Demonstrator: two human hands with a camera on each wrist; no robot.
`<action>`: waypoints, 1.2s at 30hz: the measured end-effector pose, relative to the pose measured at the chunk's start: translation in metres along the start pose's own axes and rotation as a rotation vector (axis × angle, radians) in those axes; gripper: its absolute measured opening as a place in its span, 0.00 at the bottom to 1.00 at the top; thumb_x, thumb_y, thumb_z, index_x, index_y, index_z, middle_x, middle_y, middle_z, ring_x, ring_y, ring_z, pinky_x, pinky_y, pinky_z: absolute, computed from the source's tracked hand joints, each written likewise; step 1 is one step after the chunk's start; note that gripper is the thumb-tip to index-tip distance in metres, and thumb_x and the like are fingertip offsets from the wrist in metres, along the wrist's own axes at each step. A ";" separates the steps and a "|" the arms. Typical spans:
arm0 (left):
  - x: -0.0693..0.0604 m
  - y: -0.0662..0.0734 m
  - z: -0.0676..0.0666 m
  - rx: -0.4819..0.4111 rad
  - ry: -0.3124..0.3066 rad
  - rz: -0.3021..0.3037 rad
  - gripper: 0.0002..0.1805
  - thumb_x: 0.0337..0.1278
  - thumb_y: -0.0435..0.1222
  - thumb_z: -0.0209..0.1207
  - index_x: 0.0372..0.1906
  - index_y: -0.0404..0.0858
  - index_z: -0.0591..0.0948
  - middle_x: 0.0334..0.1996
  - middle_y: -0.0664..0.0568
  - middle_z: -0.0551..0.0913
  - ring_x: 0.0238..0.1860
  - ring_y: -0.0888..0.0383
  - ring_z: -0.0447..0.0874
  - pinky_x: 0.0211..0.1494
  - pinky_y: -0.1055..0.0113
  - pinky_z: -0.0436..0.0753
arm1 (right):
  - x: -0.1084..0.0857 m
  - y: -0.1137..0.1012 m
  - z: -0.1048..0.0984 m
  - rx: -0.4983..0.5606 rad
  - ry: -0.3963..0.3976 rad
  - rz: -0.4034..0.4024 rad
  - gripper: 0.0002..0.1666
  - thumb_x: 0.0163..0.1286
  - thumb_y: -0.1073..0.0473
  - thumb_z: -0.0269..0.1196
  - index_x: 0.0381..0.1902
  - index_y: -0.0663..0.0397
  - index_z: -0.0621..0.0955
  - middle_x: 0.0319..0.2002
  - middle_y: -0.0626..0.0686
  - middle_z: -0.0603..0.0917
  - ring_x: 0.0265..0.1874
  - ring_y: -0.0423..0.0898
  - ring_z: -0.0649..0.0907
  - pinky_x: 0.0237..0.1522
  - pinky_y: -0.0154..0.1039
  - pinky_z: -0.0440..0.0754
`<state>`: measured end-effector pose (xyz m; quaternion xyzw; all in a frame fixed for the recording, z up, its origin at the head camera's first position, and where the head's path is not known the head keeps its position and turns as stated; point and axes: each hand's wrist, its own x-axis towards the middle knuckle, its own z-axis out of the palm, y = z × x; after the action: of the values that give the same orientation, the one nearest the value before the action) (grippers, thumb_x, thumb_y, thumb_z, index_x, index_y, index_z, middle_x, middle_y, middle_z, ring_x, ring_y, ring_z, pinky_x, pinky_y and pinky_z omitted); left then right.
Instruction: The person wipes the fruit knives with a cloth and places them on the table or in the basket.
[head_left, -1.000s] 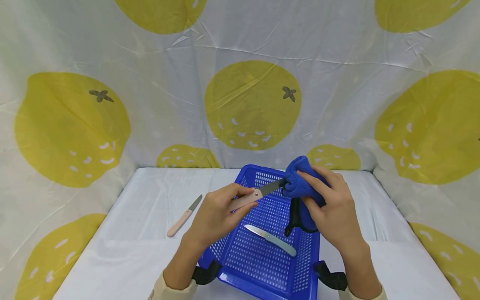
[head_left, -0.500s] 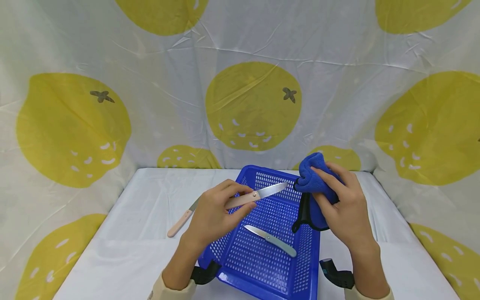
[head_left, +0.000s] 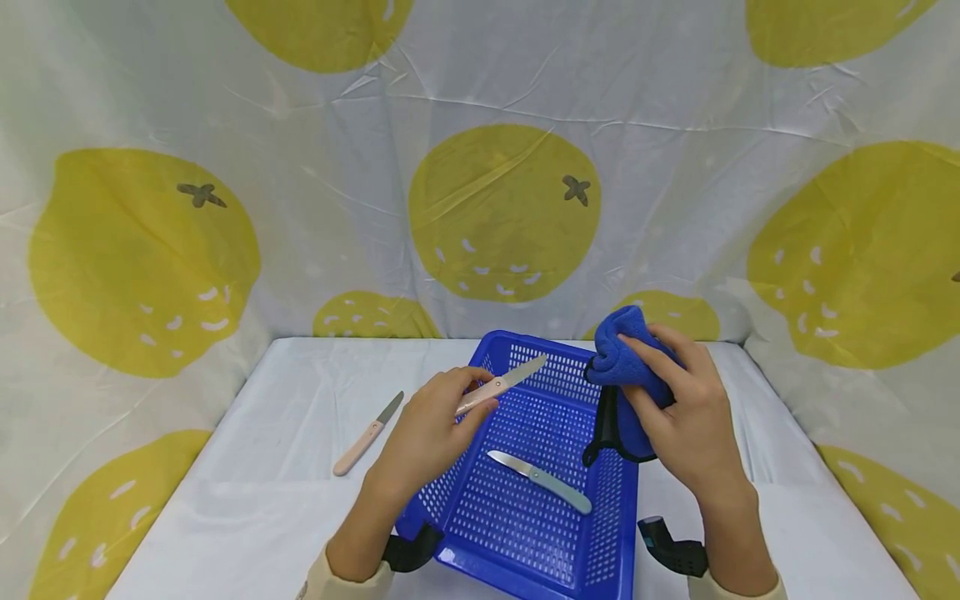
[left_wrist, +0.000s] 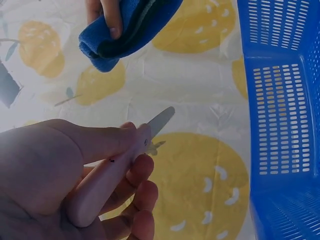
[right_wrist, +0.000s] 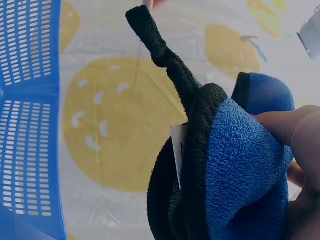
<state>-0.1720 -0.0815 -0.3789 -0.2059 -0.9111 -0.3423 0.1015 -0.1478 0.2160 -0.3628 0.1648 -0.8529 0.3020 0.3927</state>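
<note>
One knife [head_left: 501, 386], gripped in the left hand [head_left: 427, 429], slants away rightward, apart from the cloth [head_left: 622, 348] the right hand [head_left: 692, 408] clutches.

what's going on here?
A person is handling a knife and a cloth. The left hand grips a metal-bladed knife with a pale pink handle, holding it up by that handle. The right hand holds a bunched, fuzzy blue cloth with black edging, apart from the blade. A knife with a pale blue-green handle lies inside the blue perforated plastic basket. A second pink-handled knife lies left of it on the white-covered table.
</note>
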 end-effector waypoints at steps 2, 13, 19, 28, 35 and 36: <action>0.000 0.000 0.000 -0.003 -0.017 -0.005 0.22 0.68 0.46 0.65 0.62 0.45 0.81 0.50 0.56 0.85 0.52 0.57 0.81 0.55 0.60 0.84 | 0.000 0.000 0.000 -0.001 -0.002 -0.002 0.29 0.58 0.72 0.73 0.58 0.48 0.87 0.63 0.56 0.81 0.57 0.56 0.77 0.59 0.31 0.72; -0.001 -0.001 -0.002 0.088 -0.030 0.054 0.44 0.53 0.69 0.65 0.74 0.56 0.73 0.75 0.57 0.71 0.76 0.50 0.67 0.76 0.41 0.68 | 0.001 -0.001 -0.003 -0.004 -0.015 0.000 0.29 0.59 0.71 0.73 0.58 0.48 0.87 0.64 0.56 0.80 0.61 0.56 0.77 0.62 0.33 0.73; -0.006 -0.002 -0.007 0.239 -0.095 0.048 0.45 0.54 0.78 0.49 0.77 0.67 0.65 0.82 0.62 0.57 0.84 0.48 0.48 0.80 0.30 0.37 | 0.003 0.001 0.001 0.000 -0.022 -0.009 0.28 0.60 0.71 0.73 0.58 0.48 0.87 0.64 0.56 0.80 0.61 0.56 0.77 0.60 0.47 0.78; -0.018 -0.035 -0.035 0.337 -0.091 0.000 0.44 0.59 0.74 0.51 0.79 0.70 0.58 0.84 0.59 0.51 0.85 0.44 0.39 0.76 0.26 0.29 | 0.002 0.005 0.005 0.001 -0.044 -0.010 0.27 0.60 0.70 0.73 0.58 0.49 0.87 0.63 0.58 0.80 0.61 0.58 0.76 0.56 0.66 0.79; -0.021 -0.085 -0.049 0.414 -0.065 -0.082 0.42 0.65 0.73 0.47 0.80 0.64 0.59 0.84 0.54 0.53 0.84 0.40 0.41 0.75 0.24 0.28 | -0.001 0.008 0.005 -0.004 -0.051 0.009 0.27 0.60 0.70 0.73 0.58 0.51 0.86 0.64 0.58 0.80 0.60 0.58 0.77 0.57 0.65 0.80; -0.022 -0.092 -0.049 0.415 -0.068 -0.096 0.42 0.65 0.73 0.46 0.81 0.64 0.59 0.84 0.54 0.52 0.84 0.40 0.41 0.74 0.24 0.28 | -0.001 0.008 0.004 -0.004 -0.053 0.013 0.27 0.60 0.70 0.73 0.58 0.51 0.86 0.64 0.58 0.80 0.61 0.58 0.76 0.57 0.65 0.80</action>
<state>-0.1910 -0.1835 -0.4031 -0.1485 -0.9737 -0.1447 0.0944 -0.1537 0.2193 -0.3692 0.1662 -0.8647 0.2982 0.3685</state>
